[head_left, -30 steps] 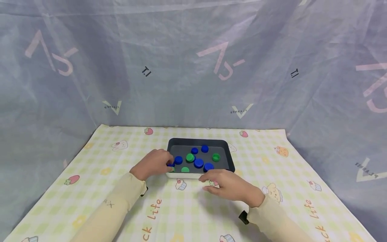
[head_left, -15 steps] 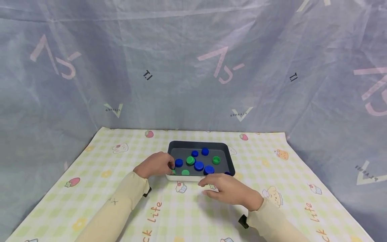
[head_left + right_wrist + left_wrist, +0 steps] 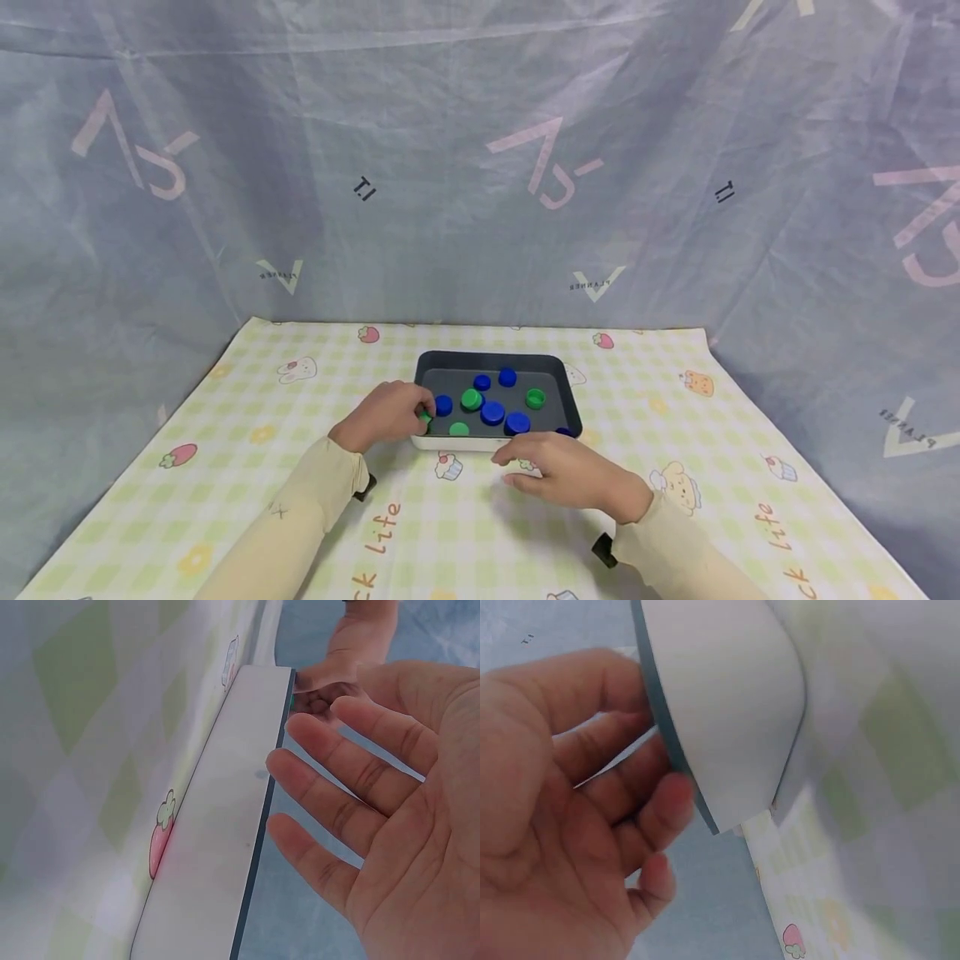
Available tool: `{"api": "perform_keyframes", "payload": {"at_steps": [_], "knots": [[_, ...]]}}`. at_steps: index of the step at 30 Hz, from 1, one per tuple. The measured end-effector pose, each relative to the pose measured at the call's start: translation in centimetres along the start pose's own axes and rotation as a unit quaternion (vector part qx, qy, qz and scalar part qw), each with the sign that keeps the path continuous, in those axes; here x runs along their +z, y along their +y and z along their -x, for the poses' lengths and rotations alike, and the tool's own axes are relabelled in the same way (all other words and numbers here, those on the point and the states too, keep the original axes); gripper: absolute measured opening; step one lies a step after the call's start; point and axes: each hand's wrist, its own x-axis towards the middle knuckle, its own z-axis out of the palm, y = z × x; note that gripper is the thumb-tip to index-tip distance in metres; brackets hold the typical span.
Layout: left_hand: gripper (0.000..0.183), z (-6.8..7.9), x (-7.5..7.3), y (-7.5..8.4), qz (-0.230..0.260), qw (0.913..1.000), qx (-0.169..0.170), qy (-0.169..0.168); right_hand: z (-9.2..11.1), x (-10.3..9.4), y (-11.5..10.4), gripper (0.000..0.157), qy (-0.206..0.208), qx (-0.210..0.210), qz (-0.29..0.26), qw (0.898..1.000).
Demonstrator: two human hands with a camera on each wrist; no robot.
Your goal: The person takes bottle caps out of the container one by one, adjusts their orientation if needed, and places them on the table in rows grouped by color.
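Observation:
A dark grey tray (image 3: 491, 361) with white outer walls holds several blue and green bottle caps. My left hand (image 3: 386, 414) reaches over its front left corner, thumb and fingers pinching a green bottle cap (image 3: 425, 419) that is mostly hidden. In the left wrist view the curled fingers (image 3: 656, 802) dip behind the tray's wall (image 3: 712, 705). My right hand (image 3: 566, 467) hovers by the front wall, fingers loosely spread and holding nothing. From the right wrist, its fingers (image 3: 322, 787) show close to the rim, with the left hand (image 3: 326, 697) beyond.
Inside the tray lie blue caps (image 3: 492, 413), a green cap (image 3: 471, 400) leaning on a blue one, and an upturned green cap (image 3: 536, 399). A checked tablecloth (image 3: 300, 467) with printed pictures covers the table. Grey-blue cloth (image 3: 480, 233) hangs behind.
The left hand has shifted slightly within the tray's front left corner, and a green cap now shows at its fingertips. The right hand has stayed nearly still. The head view has tilted a little.

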Motion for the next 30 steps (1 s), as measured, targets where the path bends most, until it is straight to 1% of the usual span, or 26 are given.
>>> {"api": "perform_keyframes", "payload": {"at_steps": [1, 4, 6, 7, 9, 10, 12, 14, 16, 20, 23, 25, 30], "knots": [[0.016, 0.2, -0.1, 0.0, -0.001, 0.9999, 0.005, 0.011, 0.0, 0.0, 0.0, 0.029, 0.001, -0.001, 0.001, 1.0], [0.016, 0.8, -0.8, 0.5, 0.001, 0.9977, 0.035, 0.058, 0.0, 0.0, 0.0, 0.03, 0.004, -0.005, 0.004, 1.0], [0.015, 1.4, -1.5, 1.0, 0.005, 0.9928, 0.067, 0.099, -0.1, -0.1, -0.1, 0.029, 0.007, -0.008, 0.006, 1.0], [0.014, 1.7, -1.9, 1.3, 0.016, 0.9887, 0.087, 0.121, -0.1, -0.1, -0.1, 0.029, 0.007, -0.008, 0.006, 1.0], [0.015, 2.4, -2.6, 2.1, 0.038, 0.9779, 0.129, 0.16, -0.2, -0.1, -0.2, 0.029, 0.008, -0.007, 0.003, 1.0], [0.016, 2.8, -2.9, 2.4, 0.049, 0.9724, 0.146, 0.175, -0.2, -0.1, -0.2, 0.029, 0.006, -0.006, 0.001, 1.0], [0.018, 3.5, -3.3, 3.0, 0.073, 0.9623, 0.175, 0.195, -0.1, 0.0, -0.2, 0.029, -0.001, -0.002, -0.003, 1.0], [0.019, 4.2, -3.7, 3.7, 0.093, 0.955, 0.192, 0.206, 0.0, 0.1, -0.1, 0.029, -0.008, 0.002, -0.008, 1.0], [0.019, 4.8, -3.9, 4.1, 0.102, 0.9492, 0.207, 0.214, 0.1, 0.2, -0.1, 0.029, -0.013, 0.007, -0.009, 1.0], [0.018, 5.3, -4.0, 4.6, 0.104, 0.9361, 0.252, 0.222, 0.3, 0.2, -0.1, 0.028, -0.011, 0.006, -0.007, 1.0], [0.016, 5.4, -3.8, 4.7, 0.101, 0.9321, 0.273, 0.215, 0.3, 0.3, -0.1, 0.028, -0.011, 0.003, -0.008, 1.0], [0.016, 5.4, -3.6, 4.8, 0.103, 0.9313, 0.279, 0.21, 0.3, 0.4, -0.1, 0.028, -0.012, 0.0, -0.009, 1.0], [0.015, 5.4, -3.4, 5.0, 0.117, 0.9319, 0.276, 0.204, 0.2, 0.5, -0.2, 0.027, -0.006, -0.013, -0.009, 1.0]]}}
